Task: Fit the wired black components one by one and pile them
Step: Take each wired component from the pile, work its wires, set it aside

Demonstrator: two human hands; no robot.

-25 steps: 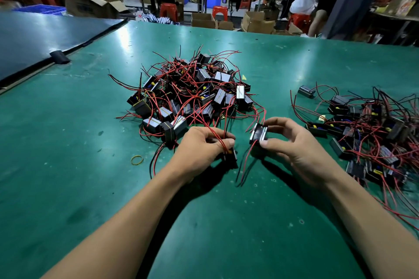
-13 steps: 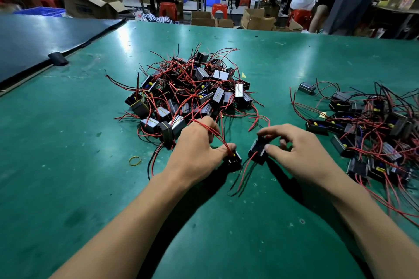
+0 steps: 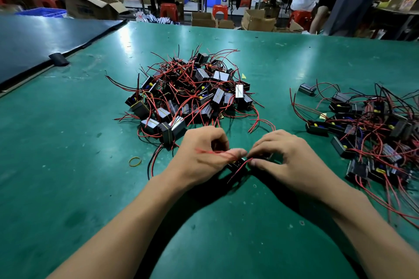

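My left hand (image 3: 201, 154) and my right hand (image 3: 285, 161) meet fingertip to fingertip over a small black component (image 3: 237, 164) with red wires, low on the green table (image 3: 68, 165). Both hands pinch it, and most of it is hidden under the fingers. One red wire lies across my left hand's knuckles. Just beyond the hands sits a big heap of black components with red wires (image 3: 192, 95). A second, flatter pile of the same wired parts (image 3: 367, 124) spreads out to the right.
A yellow rubber band (image 3: 135, 161) lies left of my left hand. A dark mat (image 3: 34, 43) with a black clip (image 3: 58, 59) covers the far left. Cardboard boxes, red stools and people stand beyond the table's far edge.
My two hands have closed in on each other. The two black pieces they held apart now sit together between the fingertips, lower toward the table.
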